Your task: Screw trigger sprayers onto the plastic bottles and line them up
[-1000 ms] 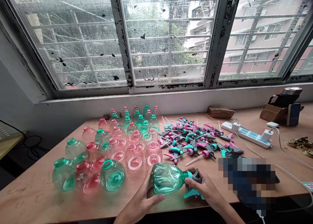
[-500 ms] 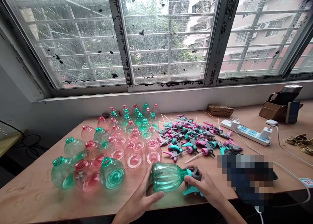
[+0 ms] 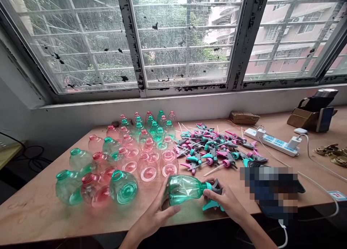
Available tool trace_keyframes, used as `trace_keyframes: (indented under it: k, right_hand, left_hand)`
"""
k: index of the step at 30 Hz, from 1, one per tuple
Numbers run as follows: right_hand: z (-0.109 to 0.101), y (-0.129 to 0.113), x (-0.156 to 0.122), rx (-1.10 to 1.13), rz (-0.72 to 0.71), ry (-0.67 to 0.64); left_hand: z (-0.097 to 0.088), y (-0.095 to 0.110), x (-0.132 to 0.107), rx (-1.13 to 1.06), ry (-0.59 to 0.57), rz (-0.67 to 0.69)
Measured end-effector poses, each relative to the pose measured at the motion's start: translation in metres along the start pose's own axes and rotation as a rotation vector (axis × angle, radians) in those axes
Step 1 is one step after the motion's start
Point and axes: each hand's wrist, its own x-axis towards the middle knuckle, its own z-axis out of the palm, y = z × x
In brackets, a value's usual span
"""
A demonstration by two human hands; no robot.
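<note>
A clear green bottle (image 3: pixel 185 190) lies sideways between my hands over the table's front edge, its neck pointing right. My left hand (image 3: pixel 159 209) is wrapped about the bottle's base, thumb below and fingers behind it. At the neck, my right hand (image 3: pixel 225 200) grips a teal and grey spray head (image 3: pixel 214 200), which sits on the bottle's mouth. Left of my hands stand several open green bottles (image 3: pixel 123 187) and pink bottles (image 3: pixel 169 164). Behind my right hand lies a pile of loose pink, teal and grey spray heads (image 3: pixel 208 147) with thin tubes.
A white power strip (image 3: pixel 272 142) with plugs and cables lies at the right. Farther back are a brown package (image 3: pixel 244 117) and a cardboard box (image 3: pixel 303 120) with a phone (image 3: pixel 324 119) against it. A blurred dark item (image 3: pixel 271 191) rests at the right front edge.
The view has shifted slightly, and everything sits a little higher in the picture. Both hands keep their hold on the bottle and spray head.
</note>
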Motion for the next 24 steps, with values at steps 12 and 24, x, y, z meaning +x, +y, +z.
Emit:
trace_keyframes:
  k: [12,24]
  right_hand:
    - [-0.001,-0.005,-0.003,0.003,0.005,-0.024]
    - [-0.001,-0.001,-0.002,0.013,-0.010,-0.014]
  left_hand:
    - [0.006,0.010,0.001,-0.031,0.054,0.012]
    - [0.003,0.004,0.001,-0.023,0.001,0.035]
